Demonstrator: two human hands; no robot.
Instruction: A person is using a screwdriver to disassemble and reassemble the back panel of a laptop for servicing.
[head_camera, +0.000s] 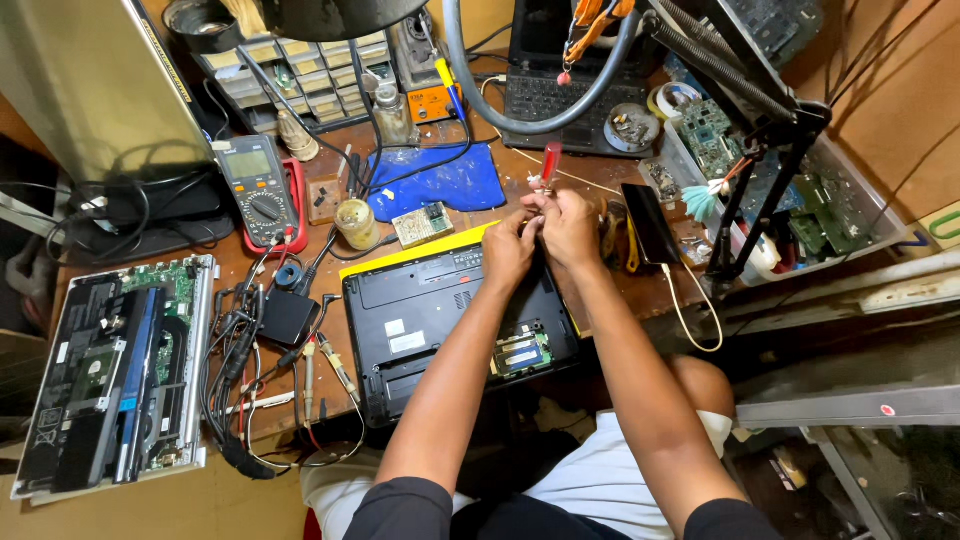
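Black short sleeves (white shorts)

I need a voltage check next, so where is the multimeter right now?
The multimeter lies at the bench's back left in the head view, left of the blue mat, behind the tangle of cables.

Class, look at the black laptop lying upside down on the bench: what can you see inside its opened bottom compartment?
Inside the black laptop, the open compartment shows green memory modules. The left hand and right hand cover its far edge, so nothing there can be seen.
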